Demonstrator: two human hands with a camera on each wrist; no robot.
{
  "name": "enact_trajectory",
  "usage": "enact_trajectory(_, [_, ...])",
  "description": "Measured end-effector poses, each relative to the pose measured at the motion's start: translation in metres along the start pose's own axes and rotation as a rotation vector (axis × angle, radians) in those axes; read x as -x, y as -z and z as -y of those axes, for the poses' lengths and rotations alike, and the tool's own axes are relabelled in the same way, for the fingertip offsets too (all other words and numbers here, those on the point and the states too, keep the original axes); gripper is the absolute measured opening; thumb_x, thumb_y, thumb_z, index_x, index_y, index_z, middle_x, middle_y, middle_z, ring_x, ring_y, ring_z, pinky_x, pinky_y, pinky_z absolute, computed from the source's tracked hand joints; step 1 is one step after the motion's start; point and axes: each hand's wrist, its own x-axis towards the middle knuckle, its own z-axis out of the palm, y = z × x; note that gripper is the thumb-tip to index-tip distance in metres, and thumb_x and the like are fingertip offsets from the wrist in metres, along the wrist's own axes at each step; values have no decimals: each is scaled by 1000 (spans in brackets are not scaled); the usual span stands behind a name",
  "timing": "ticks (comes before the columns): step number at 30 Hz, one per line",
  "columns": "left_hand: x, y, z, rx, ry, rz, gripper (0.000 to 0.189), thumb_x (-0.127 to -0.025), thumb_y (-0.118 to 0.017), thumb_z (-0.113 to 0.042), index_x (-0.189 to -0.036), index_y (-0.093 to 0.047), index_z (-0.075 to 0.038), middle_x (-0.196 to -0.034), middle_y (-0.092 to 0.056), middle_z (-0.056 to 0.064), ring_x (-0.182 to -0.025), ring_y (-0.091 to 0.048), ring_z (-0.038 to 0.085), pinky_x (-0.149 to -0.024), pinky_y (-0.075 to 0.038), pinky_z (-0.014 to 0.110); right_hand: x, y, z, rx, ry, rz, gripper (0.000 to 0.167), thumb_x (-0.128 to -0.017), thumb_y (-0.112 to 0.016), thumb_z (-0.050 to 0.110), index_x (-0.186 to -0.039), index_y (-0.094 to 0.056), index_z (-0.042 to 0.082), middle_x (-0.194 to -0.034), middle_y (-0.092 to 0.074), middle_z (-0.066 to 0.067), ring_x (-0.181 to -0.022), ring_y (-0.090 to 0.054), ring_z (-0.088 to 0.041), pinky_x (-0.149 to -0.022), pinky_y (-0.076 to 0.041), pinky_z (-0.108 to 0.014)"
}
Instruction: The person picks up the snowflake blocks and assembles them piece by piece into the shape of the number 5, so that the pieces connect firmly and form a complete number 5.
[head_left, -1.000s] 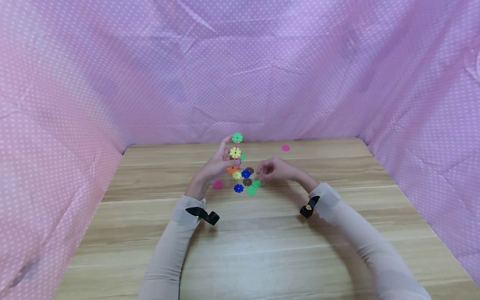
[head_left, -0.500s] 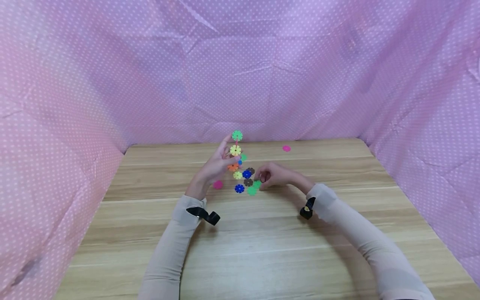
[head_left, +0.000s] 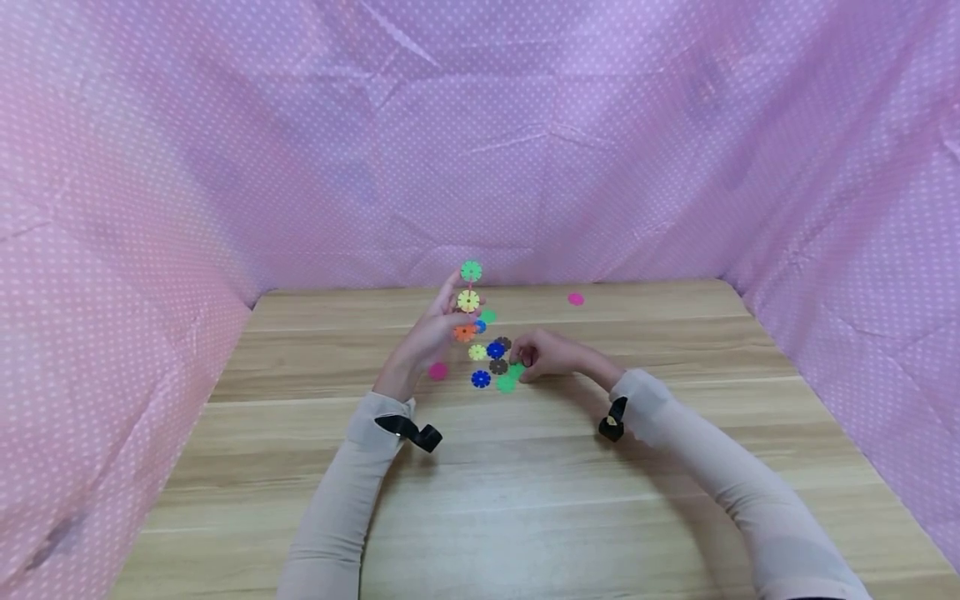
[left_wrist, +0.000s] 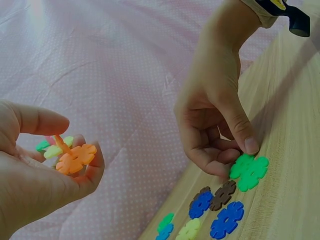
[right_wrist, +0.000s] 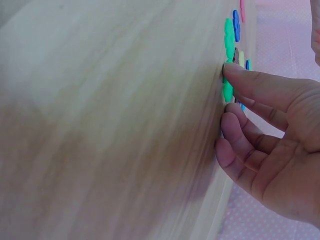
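My left hand (head_left: 431, 336) is raised above the table and holds a chain of joined snowflake discs. In that chain are an orange disc (left_wrist: 76, 159), a yellow disc (head_left: 468, 301) and a green disc (head_left: 471, 271) at the top, with a pink piece between the upper two. At the right edge of the loose pile, my right hand (head_left: 551, 353) pinches a flat green snowflake disc (left_wrist: 253, 172) with thumb and curled fingers. That disc lies on the tabletop, overlapping another green one. The fingertips partly cover it in the right wrist view (right_wrist: 228, 82).
Loose blue discs (head_left: 481, 379), brown discs (head_left: 498, 367) and a pale yellow disc (head_left: 477, 352) lie between the hands. One pink disc (head_left: 438, 371) is beside the left wrist, another pink disc (head_left: 576, 299) near the back edge. A pink dotted cloth (head_left: 480, 150) surrounds the wooden table (head_left: 480, 500).
My right hand has come down slightly onto the green discs, its fingers now at one of them. The left hand keeps hold of the chain, almost still.
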Motion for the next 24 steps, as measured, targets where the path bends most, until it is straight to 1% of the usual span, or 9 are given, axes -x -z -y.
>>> enact_trajectory(2, [1,0,-1,6,5,-3,83,-99,-46,7,-164,-6,-24,-149,-34,27,-143,-38,40,-127,-23,52,0,0,0,2,-3,-7,27,-81,-82,1,-104,-69,-3,-88,-65,-13,-81,-57,-15,-73,-50,-23])
enact_trajectory(3, [1,0,-1,13,5,0,83,-98,-45,7,-164,-5,-24,-151,-33,28,-145,-36,39,-127,-23,52,-1,1,0,0,-6,-9,27,-81,-82,1,-104,-69,-3,-88,-65,-14,-81,-58,-16,-74,-50,-24])
enact_trajectory(5, [2,0,-2,27,9,-1,84,-98,-43,9,-165,-4,-25,-155,-30,25,-148,-34,38,-128,-22,49,-1,1,1,0,-10,-14,27,-80,-83,1,-103,-68,-2,-90,-65,-14,-83,-58,-17,-74,-50,-24])
enact_trajectory(9, [3,1,-4,43,-1,-3,86,-98,-43,10,-165,1,-22,-161,-26,21,-153,-28,36,-128,-24,45,-1,0,1,-13,-12,-27,28,-80,-83,1,-102,-66,-2,-91,-64,-13,-85,-58,-20,-75,-50,-23])
enact_trajectory(11, [3,1,-5,41,-2,-13,86,-98,-43,10,-165,2,-21,-161,-28,20,-153,-29,36,-128,-24,44,-1,0,1,-25,-9,-36,28,-79,-82,-1,-101,-65,-3,-92,-65,-14,-86,-59,-21,-75,-51,-23])
enact_trajectory(16, [2,1,-5,30,3,-30,86,-98,-44,9,-165,1,-21,-158,-33,22,-150,-33,38,-128,-24,44,2,-1,-3,-65,-15,-68,26,-80,-79,-3,-102,-65,-3,-96,-67,-14,-88,-62,-21,-79,-55,-25])
enact_trajectory(19, [2,2,-6,24,9,-36,86,-98,-44,8,-165,1,-21,-158,-35,22,-148,-34,39,-129,-20,45,3,-2,-8,-92,2,-93,21,-83,-75,-5,-102,-66,-1,-96,-68,-12,-87,-63,-18,-79,-56,-24])
enact_trajectory(22, [3,2,-6,17,12,-43,87,-97,-45,6,-165,2,-21,-159,-34,20,-146,-36,38,-130,-13,47,2,-1,-8,-126,34,-139,18,-85,-72,-4,-102,-65,-1,-94,-68,-9,-86,-62,-15,-78,-55,-24])
enact_trajectory(24, [4,1,-7,16,10,-46,87,-97,-46,5,-165,3,-21,-159,-34,20,-143,-38,36,-130,-12,48,2,1,-6,-155,44,-181,18,-86,-71,-2,-104,-66,0,-94,-68,-8,-86,-62,-14,-79,-54,-23])
